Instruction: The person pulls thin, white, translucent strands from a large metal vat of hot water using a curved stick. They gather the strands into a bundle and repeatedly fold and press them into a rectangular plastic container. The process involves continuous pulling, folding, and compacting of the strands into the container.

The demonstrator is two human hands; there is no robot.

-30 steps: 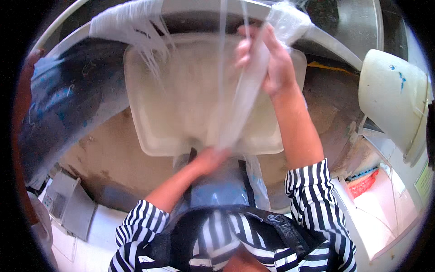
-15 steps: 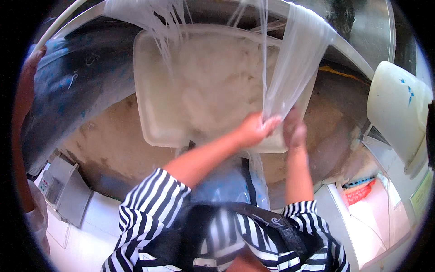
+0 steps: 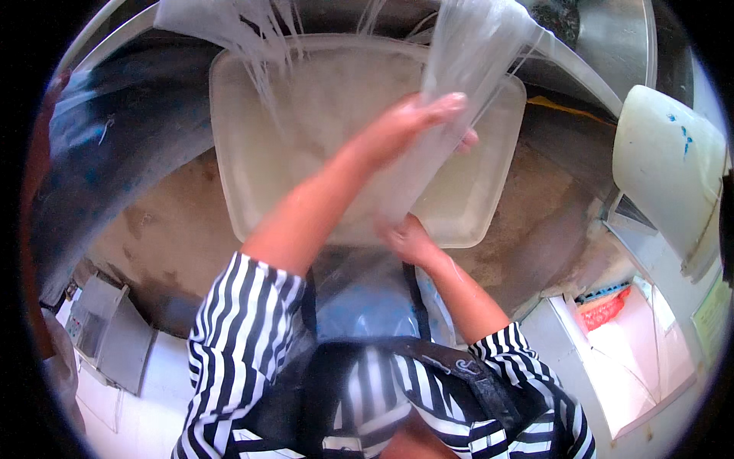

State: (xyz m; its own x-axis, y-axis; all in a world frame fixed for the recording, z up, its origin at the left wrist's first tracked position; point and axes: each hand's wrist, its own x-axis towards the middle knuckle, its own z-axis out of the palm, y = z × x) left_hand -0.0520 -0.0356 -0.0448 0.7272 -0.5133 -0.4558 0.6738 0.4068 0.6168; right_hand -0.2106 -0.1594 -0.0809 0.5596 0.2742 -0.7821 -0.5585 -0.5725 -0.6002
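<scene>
A bundle of long, wet, whitish translucent strands (image 3: 475, 57), like fresh noodles, hangs from the far rail down over a pale plastic tub (image 3: 216, 145). Around the middle of the bundle, my left hand (image 3: 436, 121) is closed, fingers partly on its far side. Lower and nearer to me, my right hand (image 3: 409, 239) grips the tail of the same strands by the tub's near edge; its fingertips are blurred. Cloudy liquid fills the tub, hazy as if under steam. A second clump of strands (image 3: 233, 23) droops over the tub's far left rim, touched by neither hand.
A curved rail (image 3: 589, 80) runs beyond the tub. At right stands a whitish plastic container (image 3: 665, 153) with blue marks. A grey metal box (image 3: 111, 333) is at lower left. Another person's arm (image 3: 42, 206) shows along the left edge, beside dark blue-flecked sheeting (image 3: 130, 130).
My left hand has moved up and away along the strands. My right hand has come down and left, drawing the tail toward me, so the bundle slants more to the left.
</scene>
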